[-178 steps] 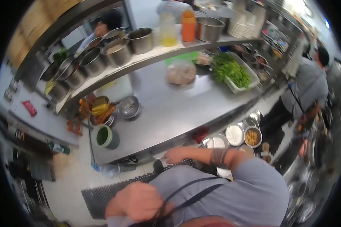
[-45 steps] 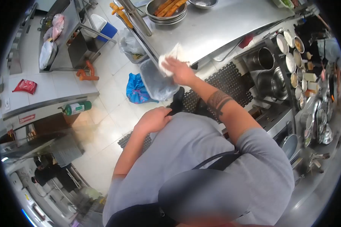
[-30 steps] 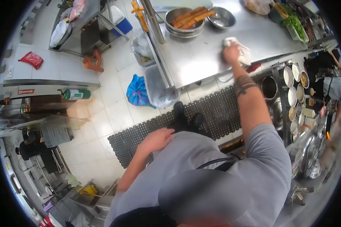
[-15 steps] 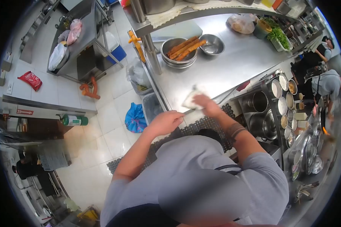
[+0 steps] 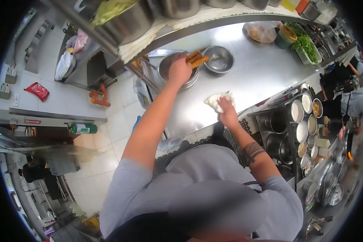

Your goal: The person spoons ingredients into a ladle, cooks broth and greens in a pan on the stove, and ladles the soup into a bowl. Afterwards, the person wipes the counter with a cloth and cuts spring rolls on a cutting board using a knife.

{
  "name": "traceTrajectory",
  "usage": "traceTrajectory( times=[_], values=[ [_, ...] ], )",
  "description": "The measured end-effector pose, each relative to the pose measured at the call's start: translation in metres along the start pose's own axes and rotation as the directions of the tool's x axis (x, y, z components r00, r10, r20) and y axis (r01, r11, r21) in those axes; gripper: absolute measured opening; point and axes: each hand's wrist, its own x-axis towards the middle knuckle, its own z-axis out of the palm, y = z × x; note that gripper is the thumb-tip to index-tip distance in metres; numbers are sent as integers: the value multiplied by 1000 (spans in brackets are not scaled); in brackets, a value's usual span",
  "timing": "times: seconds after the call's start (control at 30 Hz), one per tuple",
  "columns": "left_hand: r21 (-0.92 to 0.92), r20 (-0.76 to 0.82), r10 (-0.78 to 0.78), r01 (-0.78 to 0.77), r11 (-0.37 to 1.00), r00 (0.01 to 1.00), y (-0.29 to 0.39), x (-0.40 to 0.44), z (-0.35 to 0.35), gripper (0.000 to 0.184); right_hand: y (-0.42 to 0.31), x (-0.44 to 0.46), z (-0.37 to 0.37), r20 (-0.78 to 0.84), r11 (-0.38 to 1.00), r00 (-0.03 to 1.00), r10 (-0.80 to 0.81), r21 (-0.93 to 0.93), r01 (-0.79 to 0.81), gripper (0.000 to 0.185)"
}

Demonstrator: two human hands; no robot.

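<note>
My left hand [image 5: 180, 71] reaches over the stacked metal bowls [image 5: 189, 82] and lies on the left part of the long orange-brown food sticks [image 5: 198, 60]; its fingers are partly hidden, so their grip is unclear. My right hand [image 5: 228, 112] presses a white cloth [image 5: 216, 101] on the steel table [image 5: 254, 80], near the front edge. An empty metal bowl [image 5: 218, 59] stands just right of the sticks.
Metal pots [image 5: 181, 8] line the shelf above the table. At the back right are a plastic bag of food [image 5: 261, 32], a tub [image 5: 286, 36] and greens [image 5: 307, 49]. Several food containers [image 5: 297, 111] stand at the right. Co-workers [image 5: 354, 103] are at the far right.
My left hand has moved up from the table's front edge to the bowl of sticks. My right hand and the cloth have shifted slightly along the table.
</note>
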Motion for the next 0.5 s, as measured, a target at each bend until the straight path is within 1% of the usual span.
traceTrajectory(
  times=[0.03,0.07,0.1,0.13,0.17,0.2,0.23,0.27,0.3,0.33,0.37,0.4,0.43,0.47,0.5],
  values=[
    [157,-3,85,-84,984,996,-3,16,11,36,4,1,-5,-3,1000,1000,-2,13,2,59],
    [158,93,43,-58,986,995,0,29,15,34,7,1,-11,47,998,998,-33,54,30,59],
    [171,100,40,-56,984,994,3,38,19,34,11,2,-16,96,994,993,-66,96,57,60],
    [222,224,-18,-33,975,974,8,47,20,32,15,4,-21,133,992,988,-80,113,65,60],
    [274,342,-84,-14,962,936,14,52,22,31,18,5,-26,136,990,988,-78,128,60,60],
    [286,347,-95,-9,958,933,14,53,26,31,21,6,-32,179,986,979,-98,150,72,61],
    [317,328,-82,-27,948,941,10,52,31,26,23,8,-36,220,982,968,-123,170,86,62],
    [347,301,-67,-44,937,951,14,53,31,24,27,5,-37,220,979,966,-136,181,96,62],
    [348,316,-76,-41,937,946,21,51,31,24,31,3,-37,250,973,956,-156,206,105,64],
    [350,314,-76,-41,936,946,34,51,25,25,37,8,-36,269,966,944,-190,223,130,65],
    [333,327,-43,-72,940,944,23,56,31,31,48,9,-28,279,957,931,-235,233,171,70],
    [370,310,0,-120,921,951,20,56,33,36,48,12,-33,292,955,922,-254,224,192,70],
    [337,278,-11,-87,937,960,27,57,30,43,49,16,-39,310,943,909,-278,270,197,70],
    [342,239,0,-84,936,971,12,55,40,44,49,18,-42,307,935,906,-292,291,203,69],
    [363,242,5,-96,927,970,10,56,41,45,47,23,-49,342,935,893,-291,301,189,67]
  ],
)
